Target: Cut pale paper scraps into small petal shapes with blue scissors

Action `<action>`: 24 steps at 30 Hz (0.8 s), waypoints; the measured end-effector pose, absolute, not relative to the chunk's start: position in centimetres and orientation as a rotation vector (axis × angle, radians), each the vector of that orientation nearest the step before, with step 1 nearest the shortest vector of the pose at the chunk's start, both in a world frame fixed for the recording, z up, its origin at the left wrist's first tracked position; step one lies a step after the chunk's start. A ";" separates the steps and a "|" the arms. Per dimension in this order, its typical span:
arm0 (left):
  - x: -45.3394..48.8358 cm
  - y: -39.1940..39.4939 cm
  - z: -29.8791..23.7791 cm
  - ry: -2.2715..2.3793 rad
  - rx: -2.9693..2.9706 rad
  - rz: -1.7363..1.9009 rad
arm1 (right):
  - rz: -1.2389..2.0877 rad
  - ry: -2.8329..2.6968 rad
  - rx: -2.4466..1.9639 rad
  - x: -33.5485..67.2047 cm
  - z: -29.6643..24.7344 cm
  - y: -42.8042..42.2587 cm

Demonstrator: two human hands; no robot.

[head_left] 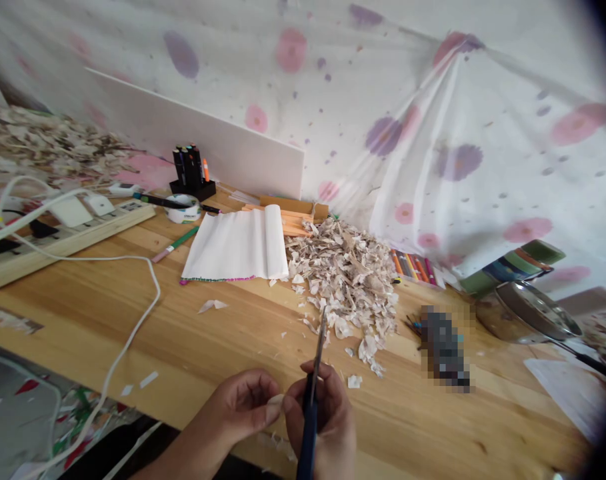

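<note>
My right hand [327,417] is closed round a dark-blue-handled bladed tool [309,427]. The thin, pointed blade stands up and away from me, seen nearly edge-on, so I cannot tell whether it is a knife or scissors. A small pale piece [275,400] is pinched between the thumb and fingers of my left hand [247,403], and my right thumb meets it. Just beyond the blade tip lies a heaped pile of pale, flaky scraps [350,267]. A few loose scraps [213,305] are scattered on the wooden table [193,347].
White paper [235,247] lies by a green marker [183,241], tape roll [183,209] and marker stand [193,177]. A power strip [107,223] trails a white cable [133,333] leftward. Rightward are a pixelated dark object [443,347] and a metal pan [527,313], its handle pointing right.
</note>
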State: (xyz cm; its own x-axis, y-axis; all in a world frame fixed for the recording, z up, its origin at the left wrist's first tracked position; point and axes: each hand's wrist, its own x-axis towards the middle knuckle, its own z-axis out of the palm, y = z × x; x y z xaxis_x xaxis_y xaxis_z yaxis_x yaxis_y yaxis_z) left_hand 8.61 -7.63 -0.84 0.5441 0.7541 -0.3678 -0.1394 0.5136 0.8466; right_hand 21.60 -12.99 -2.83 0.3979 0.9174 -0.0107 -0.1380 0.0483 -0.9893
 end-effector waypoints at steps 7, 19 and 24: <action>8.4 -7.5 -1.1 0.837 0.833 0.630 | 0.885 -0.775 -1.244 21.9 -2.7 -12.8; 8.2 -7.7 -0.8 0.836 0.803 0.635 | 1.013 -0.711 -1.252 23.0 -2.5 -12.8; 8.0 -7.7 -1.3 0.790 0.874 0.566 | 1.130 -0.806 -1.294 22.4 -1.7 -13.1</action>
